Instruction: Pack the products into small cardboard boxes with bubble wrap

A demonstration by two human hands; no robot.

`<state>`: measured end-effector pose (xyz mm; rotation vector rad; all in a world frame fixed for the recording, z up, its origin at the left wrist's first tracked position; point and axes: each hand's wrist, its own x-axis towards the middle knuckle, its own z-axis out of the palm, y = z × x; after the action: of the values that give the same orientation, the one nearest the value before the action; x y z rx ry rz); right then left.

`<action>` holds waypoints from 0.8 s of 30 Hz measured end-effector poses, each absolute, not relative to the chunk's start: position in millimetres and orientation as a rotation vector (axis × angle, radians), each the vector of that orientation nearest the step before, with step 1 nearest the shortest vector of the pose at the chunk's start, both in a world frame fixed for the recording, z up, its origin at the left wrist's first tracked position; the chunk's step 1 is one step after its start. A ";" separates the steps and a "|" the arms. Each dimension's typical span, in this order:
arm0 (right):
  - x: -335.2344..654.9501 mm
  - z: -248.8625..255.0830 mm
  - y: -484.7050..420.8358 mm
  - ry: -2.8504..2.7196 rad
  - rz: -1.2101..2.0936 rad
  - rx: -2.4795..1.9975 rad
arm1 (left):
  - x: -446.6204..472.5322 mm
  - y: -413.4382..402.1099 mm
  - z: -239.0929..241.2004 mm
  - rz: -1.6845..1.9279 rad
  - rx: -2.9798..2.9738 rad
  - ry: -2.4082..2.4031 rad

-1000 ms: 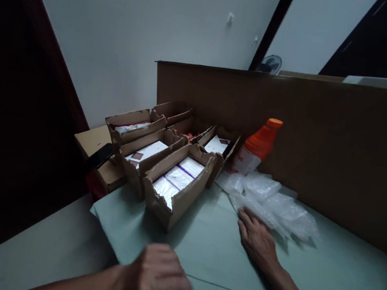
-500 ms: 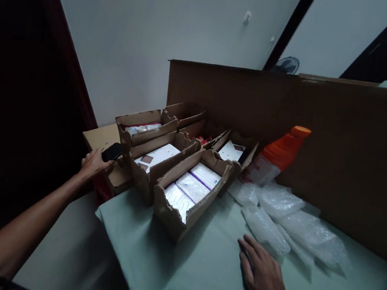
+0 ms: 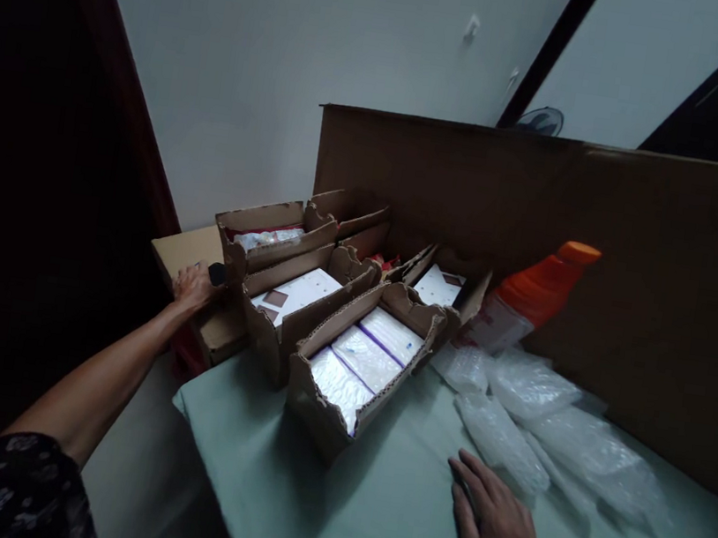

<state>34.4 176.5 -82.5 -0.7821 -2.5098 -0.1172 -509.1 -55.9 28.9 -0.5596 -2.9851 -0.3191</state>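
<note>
My left hand point(image 3: 194, 286) is closed around a small black object point(image 3: 217, 274) with rounded edges, above the flat cardboard box point(image 3: 192, 247) at the left; its exact kind is hard to make out. On the pale green tablecloth point(image 3: 378, 512), my right hand point(image 3: 500, 525) lies flat with its fingers stretched out, holding nothing. Just beyond those fingers are several clear plastic bags point(image 3: 501, 445). Between my hands stands an open cardboard bin point(image 3: 318, 415) with shiny plastic-wrapped packs point(image 3: 370, 355) in it.
More cardboard bins stand behind, one holding a white card point(image 3: 299, 292), another clear packets point(image 3: 270, 239). An orange-capped bottle point(image 3: 540, 286) leans against the tall brown cardboard panel point(image 3: 651, 283). The cloth's left edge drops off beside my left arm.
My left hand has moved slightly right and up with the black object, less of which now shows. The view has shifted a little. My right hand stays on the cloth.
</note>
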 end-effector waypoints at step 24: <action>46.9 -36.1 182.7 -2.299 -0.478 -0.664 | -118.2 18.4 -29.7 -0.652 -2.530 -1.776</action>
<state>46.9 182.7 -36.1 -0.6640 -2.2991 -0.4781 -118.2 18.4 -29.7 -2.5295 -1.7763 -0.6524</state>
